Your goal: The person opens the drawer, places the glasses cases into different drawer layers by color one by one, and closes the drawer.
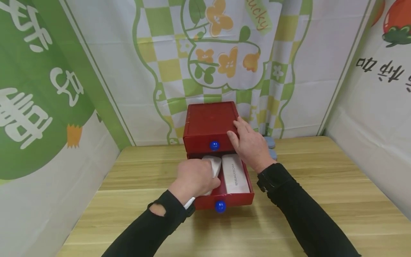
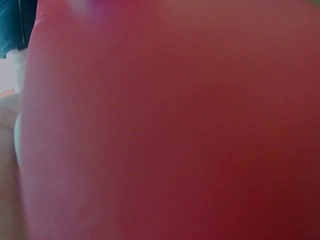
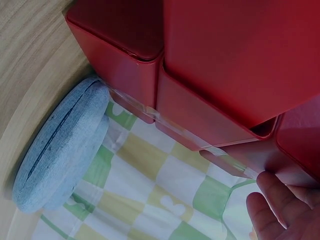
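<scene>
On my head feed, the left white box (image 1: 216,163) sat inside the pulled-out lower drawer (image 1: 224,198), slightly tilted, with the left hand (image 1: 196,177) curled round it and its fingertips hidden from me. The right white box (image 1: 236,174) lay just beside it in the same drawer, small dark print along its top. A lower blue knob (image 1: 220,206) stood out from the drawer's front. Above rose the rest of the red cabinet (image 1: 210,119), with an upper blue knob (image 1: 214,145) on its face. I saw the right hand (image 1: 251,145) resting against the cabinet's right edge, fingers extended, thumb spread apart, gripping nothing; the right wrist feed showed fingertips at the red side. My left wrist feed gave me little beyond blurred red, so I could tell nothing finer there. Near the cabinet's right side, a blue-grey fabric item (image 3: 60,145) with a dark seam stood on the wood-grained bench (image 1: 305,171). Black sleeves (image 1: 308,210) covered both forearms, the left one holed near the wrist. Behind everything hung a green-and-yellow checked curtain (image 1: 170,69), between a green-printed left panel (image 1: 48,142) and a tomato-printed right panel (image 1: 372,121).
</scene>
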A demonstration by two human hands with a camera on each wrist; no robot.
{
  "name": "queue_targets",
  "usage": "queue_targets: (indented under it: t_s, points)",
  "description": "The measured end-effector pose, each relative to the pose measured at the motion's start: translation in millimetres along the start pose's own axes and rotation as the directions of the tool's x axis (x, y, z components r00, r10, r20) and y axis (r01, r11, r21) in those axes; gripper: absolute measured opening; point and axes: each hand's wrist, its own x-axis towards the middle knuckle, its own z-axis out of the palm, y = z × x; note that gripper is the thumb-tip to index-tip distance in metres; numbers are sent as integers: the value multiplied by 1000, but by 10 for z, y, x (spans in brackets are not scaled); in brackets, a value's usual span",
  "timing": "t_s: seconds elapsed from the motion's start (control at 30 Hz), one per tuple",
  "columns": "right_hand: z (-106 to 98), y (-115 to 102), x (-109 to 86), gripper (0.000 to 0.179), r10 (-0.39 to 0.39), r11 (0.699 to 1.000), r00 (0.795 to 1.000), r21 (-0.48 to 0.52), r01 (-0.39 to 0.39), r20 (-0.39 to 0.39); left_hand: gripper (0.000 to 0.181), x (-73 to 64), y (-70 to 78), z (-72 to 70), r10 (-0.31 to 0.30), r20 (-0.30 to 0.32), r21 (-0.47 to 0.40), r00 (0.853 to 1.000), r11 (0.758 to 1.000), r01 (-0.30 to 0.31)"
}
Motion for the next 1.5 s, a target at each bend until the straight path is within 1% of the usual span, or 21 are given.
queue_targets:
  t_s: [0.13,0.23,0.4,0.63,0.9,1.0,1.17,1.3,1.43,1.5]
  points:
    - [-2,-2,7,63,5,1000,1000,-2,-5,2,53,6,13,22,13,11,-13,1000,1000,-13]
    - [-3,-4,8,63,8,1000,1000,-2,-8,5,55,7,21,47,26,6,-22,1000,999,-26]
    - [1,-7,7,63,6,1000,1000,-3,-6,6,59,0,23,86,34,0,-41,999,999,-34]
    - [3,-11,1,63,7,1000,1000,0,-7,-1,63,-5,22,121,40,7,-71,999,997,-40]
    - [2,-23,3,63,1,1000,1000,-7,-1,-4,71,-29,9,176,49,-7,-93,999,994,-49]
    - [3,-24,7,63,5,1000,1000,-4,-5,2,72,-34,-1,195,64,-19,-98,998,993,-65]
    - [4,-19,10,64,11,1000,1000,1,-11,11,71,-30,-33,211,96,-25,-115,995,988,-98]
    - [3,-10,8,63,11,1000,1000,5,-11,13,68,-21,-64,208,112,-5,-147,994,983,-112]
    - [5,-4,5,63,12,1000,1000,8,-13,13,63,-12,-83,195,119,8,-171,993,978,-116]
    - [6,-5,4,64,16,1000,1000,9,-16,16,61,-8,-87,189,111,11,-178,994,978,-107]
